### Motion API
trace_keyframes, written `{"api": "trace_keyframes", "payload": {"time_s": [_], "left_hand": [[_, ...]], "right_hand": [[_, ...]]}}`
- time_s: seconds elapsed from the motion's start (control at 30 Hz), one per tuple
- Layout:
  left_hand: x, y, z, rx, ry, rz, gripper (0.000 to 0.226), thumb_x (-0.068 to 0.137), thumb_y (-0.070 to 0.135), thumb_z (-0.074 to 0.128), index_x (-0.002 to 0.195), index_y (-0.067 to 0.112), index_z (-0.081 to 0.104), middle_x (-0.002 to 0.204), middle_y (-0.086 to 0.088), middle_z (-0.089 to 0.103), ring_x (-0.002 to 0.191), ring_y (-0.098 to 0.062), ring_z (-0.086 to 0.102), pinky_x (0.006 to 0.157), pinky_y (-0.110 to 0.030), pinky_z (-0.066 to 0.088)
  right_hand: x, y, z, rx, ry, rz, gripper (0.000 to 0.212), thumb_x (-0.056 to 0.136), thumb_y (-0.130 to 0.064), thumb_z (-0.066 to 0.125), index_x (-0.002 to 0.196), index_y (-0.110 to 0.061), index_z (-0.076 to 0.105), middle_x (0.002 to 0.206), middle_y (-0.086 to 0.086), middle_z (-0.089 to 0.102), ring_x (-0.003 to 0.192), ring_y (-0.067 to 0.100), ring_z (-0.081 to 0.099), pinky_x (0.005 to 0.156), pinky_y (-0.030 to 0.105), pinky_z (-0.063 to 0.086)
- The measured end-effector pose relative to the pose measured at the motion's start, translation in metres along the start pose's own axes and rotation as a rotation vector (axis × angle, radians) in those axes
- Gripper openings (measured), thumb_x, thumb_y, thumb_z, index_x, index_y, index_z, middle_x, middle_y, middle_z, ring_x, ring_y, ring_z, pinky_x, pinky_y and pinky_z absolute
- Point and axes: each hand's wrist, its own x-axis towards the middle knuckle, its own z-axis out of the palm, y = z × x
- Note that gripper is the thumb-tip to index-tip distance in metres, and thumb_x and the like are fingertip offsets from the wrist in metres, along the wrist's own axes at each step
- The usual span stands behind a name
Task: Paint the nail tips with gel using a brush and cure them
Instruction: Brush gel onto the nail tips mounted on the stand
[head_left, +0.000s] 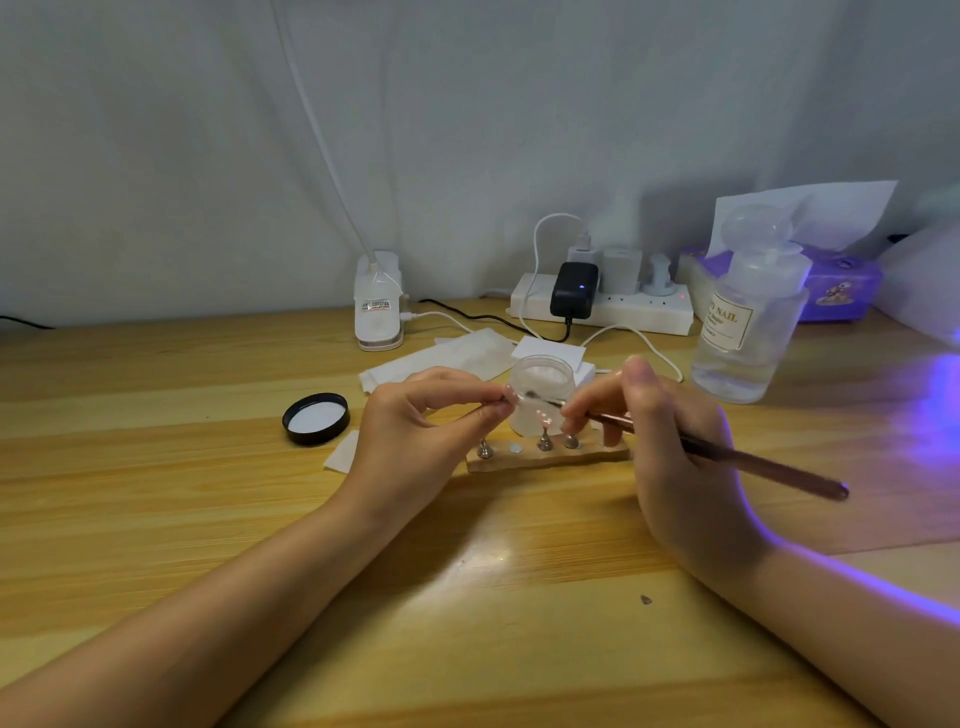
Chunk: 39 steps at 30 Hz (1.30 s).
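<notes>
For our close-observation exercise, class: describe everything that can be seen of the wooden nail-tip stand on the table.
The wooden stand is a low, pale bar lying flat on the table, long side toward the camera, in front of the open clear jar. Three small metal pegs stand upright on top; one slot between them shows only a flat round silver disc. The left hand hides its left end, the right hand its right end.

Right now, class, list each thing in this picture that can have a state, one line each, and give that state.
Jar: open, upright, lid off.
Black lid: off, lying inside up on the table.
Brush: held in the right hand, tip at the nail tip.
Nail tip: pinched in the left hand.
Wooden holder: one magnet spot bare.
Black adapter: plugged in, blue light on.
Pump bottle: upright, partly filled.
</notes>
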Motion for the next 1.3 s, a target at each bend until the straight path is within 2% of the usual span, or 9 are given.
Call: {"api": "trace_keyframes", "payload": {"time_s": [0.1, 0.2, 0.37, 0.53, 0.67, 0.8, 1.03, 1.23, 1.3], "left_hand": [[0.0001, -0.0002, -0.0004, 0.029, -0.006, 0.003, 0.016, 0.072, 0.01, 0.072, 0.085, 0.02, 0.073, 0.082, 0.004, 0.07, 0.08, -0.006, 0.063, 0.07, -0.015, 0.049], [0.0002, 0.0001, -0.0006, 0.024, 0.004, -0.006, 0.016, 0.073, 0.009, 0.072, 0.085, 0.02, 0.073, 0.081, 0.004, 0.07, 0.08, -0.006, 0.063, 0.07, -0.016, 0.049], [-0.0001, -0.0002, -0.0002, 0.008, 0.02, -0.024, 0.014, 0.073, 0.01, 0.072, 0.083, 0.02, 0.074, 0.083, 0.002, 0.071, 0.082, -0.008, 0.063, 0.073, -0.017, 0.05], [-0.0004, 0.0004, -0.0004, 0.021, 0.009, -0.01, 0.015, 0.074, 0.009, 0.072, 0.082, 0.022, 0.073, 0.082, 0.004, 0.07, 0.082, -0.008, 0.063, 0.072, -0.016, 0.049], [-0.0002, 0.0006, -0.0004, 0.013, 0.019, -0.021, 0.015, 0.074, 0.009, 0.072, 0.081, 0.022, 0.073, 0.081, 0.004, 0.07, 0.081, -0.006, 0.062, 0.071, -0.013, 0.047], [0.0, 0.001, -0.0003, 0.008, 0.016, -0.036, 0.012, 0.074, 0.009, 0.072, 0.081, 0.019, 0.074, 0.082, 0.002, 0.071, 0.082, -0.007, 0.063, 0.073, -0.013, 0.047], [-0.0004, 0.0018, 0.0001, 0.029, 0.002, -0.002, 0.017, 0.074, 0.008, 0.071, 0.082, 0.023, 0.072, 0.08, 0.006, 0.069, 0.078, -0.001, 0.061, 0.069, -0.009, 0.044], [0.0002, 0.0011, 0.001, 0.027, 0.0, 0.021, 0.019, 0.073, 0.005, 0.072, 0.089, 0.015, 0.072, 0.081, 0.004, 0.07, 0.077, 0.0, 0.063, 0.07, -0.009, 0.045], [-0.0002, 0.0009, 0.0007, 0.02, -0.006, 0.021, 0.019, 0.073, 0.005, 0.071, 0.089, 0.014, 0.072, 0.081, 0.005, 0.071, 0.077, 0.0, 0.063, 0.069, -0.009, 0.045]], "right_hand": [[0.0022, -0.0012, 0.0021, -0.132, -0.042, -0.062, 0.037, 0.091, -0.037, 0.029, 0.079, -0.028, 0.063, 0.076, -0.017, 0.064, 0.078, 0.0, 0.057, 0.076, 0.033, 0.042], [0.0026, -0.0011, 0.0024, -0.152, -0.076, -0.064, 0.04, 0.091, -0.037, 0.03, 0.076, -0.027, 0.065, 0.074, -0.012, 0.065, 0.078, 0.01, 0.061, 0.077, 0.046, 0.045], [0.0002, -0.0001, -0.0009, -0.01, -0.011, -0.008, 0.047, 0.091, -0.037, 0.029, 0.07, -0.017, 0.065, 0.066, 0.002, 0.065, 0.07, 0.01, 0.061, 0.069, 0.026, 0.043], [0.0025, -0.0026, 0.0027, -0.197, -0.064, -0.08, 0.036, 0.09, -0.038, 0.032, 0.083, -0.026, 0.065, 0.078, -0.018, 0.062, 0.081, 0.008, 0.058, 0.075, 0.036, 0.045], [0.0021, 0.0006, 0.001, -0.108, -0.07, -0.038, 0.045, 0.091, -0.038, 0.031, 0.071, -0.019, 0.066, 0.071, -0.005, 0.065, 0.077, 0.014, 0.061, 0.077, 0.045, 0.046], [0.0009, 0.0014, -0.0007, 0.025, -0.004, 0.005, 0.049, 0.091, -0.038, 0.03, 0.067, -0.015, 0.066, 0.065, 0.005, 0.065, 0.067, 0.013, 0.062, 0.071, 0.028, 0.044], [0.0024, -0.0008, 0.0024, -0.141, -0.079, -0.053, 0.044, 0.09, -0.038, 0.031, 0.077, -0.019, 0.068, 0.075, -0.009, 0.065, 0.08, 0.017, 0.061, 0.077, 0.048, 0.045], [-0.0008, 0.0006, -0.0008, -0.009, -0.013, -0.021, 0.051, 0.091, -0.036, 0.028, 0.065, -0.014, 0.066, 0.064, 0.004, 0.065, 0.068, 0.011, 0.061, 0.074, 0.029, 0.044], [-0.0001, 0.0002, 0.0003, -0.044, -0.026, -0.038, 0.046, 0.092, -0.036, 0.029, 0.074, -0.017, 0.067, 0.072, -0.002, 0.067, 0.077, 0.012, 0.062, 0.077, 0.037, 0.046]]}}
